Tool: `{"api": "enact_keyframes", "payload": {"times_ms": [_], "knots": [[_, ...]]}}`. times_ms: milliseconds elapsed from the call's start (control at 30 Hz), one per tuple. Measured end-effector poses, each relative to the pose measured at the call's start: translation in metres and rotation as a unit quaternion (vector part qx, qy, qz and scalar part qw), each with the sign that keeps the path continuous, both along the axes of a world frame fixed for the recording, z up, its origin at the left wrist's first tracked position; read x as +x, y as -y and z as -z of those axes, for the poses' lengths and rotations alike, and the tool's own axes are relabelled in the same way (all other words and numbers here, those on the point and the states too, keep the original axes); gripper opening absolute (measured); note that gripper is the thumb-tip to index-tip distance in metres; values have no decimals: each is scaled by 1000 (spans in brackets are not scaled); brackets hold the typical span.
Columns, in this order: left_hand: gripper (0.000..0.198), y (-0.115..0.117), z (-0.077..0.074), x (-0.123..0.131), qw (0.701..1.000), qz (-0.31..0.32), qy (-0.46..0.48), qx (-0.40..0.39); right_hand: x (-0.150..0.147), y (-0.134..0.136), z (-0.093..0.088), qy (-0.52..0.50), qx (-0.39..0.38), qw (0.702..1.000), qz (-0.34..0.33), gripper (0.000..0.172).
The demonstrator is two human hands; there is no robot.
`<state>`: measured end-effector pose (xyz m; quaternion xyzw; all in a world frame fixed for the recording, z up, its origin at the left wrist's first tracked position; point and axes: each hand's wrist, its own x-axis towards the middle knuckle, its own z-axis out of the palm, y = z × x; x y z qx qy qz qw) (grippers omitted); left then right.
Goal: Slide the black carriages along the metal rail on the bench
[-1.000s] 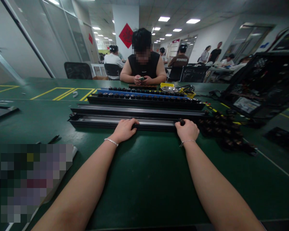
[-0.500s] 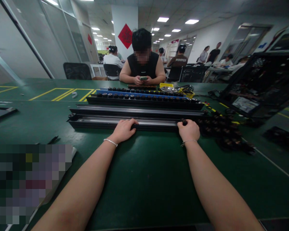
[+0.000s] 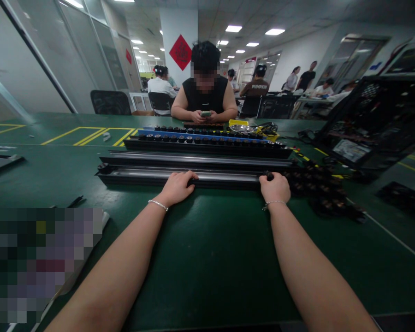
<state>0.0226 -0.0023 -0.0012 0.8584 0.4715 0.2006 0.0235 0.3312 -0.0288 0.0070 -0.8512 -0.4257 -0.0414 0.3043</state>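
The black rail [image 3: 228, 177] lies on the table [image 3: 207, 258], its long axis running left to right beneath both hands. The left hand [image 3: 177, 188] is curled onto its near wall around mid-length; the right hand [image 3: 275, 186], nearer the right end, pinches a small black part [image 3: 270, 176].

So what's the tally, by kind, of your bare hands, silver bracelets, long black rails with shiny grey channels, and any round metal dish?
Bare left hand and bare right hand: 2
Silver bracelets: 2
Long black rails with shiny grey channels: 2
Round metal dish: 1
Total: 7
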Motion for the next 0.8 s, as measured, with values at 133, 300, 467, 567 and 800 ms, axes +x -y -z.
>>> {"api": "enact_keyframes", "payload": {"times_ms": [133, 300, 467, 567, 800], "knots": [[27, -1, 1, 0, 1000, 3, -1, 4, 1, 0, -1, -5, -6, 1000, 7, 40], [28, -1, 1, 0, 1000, -3, -6, 0, 4, 0, 0, -4, -1, 1000, 15, 39], [28, -1, 0, 0, 1000, -4, -6, 0, 8, 0, 2, 0, 13, 1000, 17, 40], [28, -1, 1, 0, 1000, -1, -8, 7, 10, -1, 2, 1, 14, 1000, 16, 40], [27, -3, 2, -1, 1000, 4, -3, 11, 13, -1, 2, -5, 8, 999, 33, 39]]}}
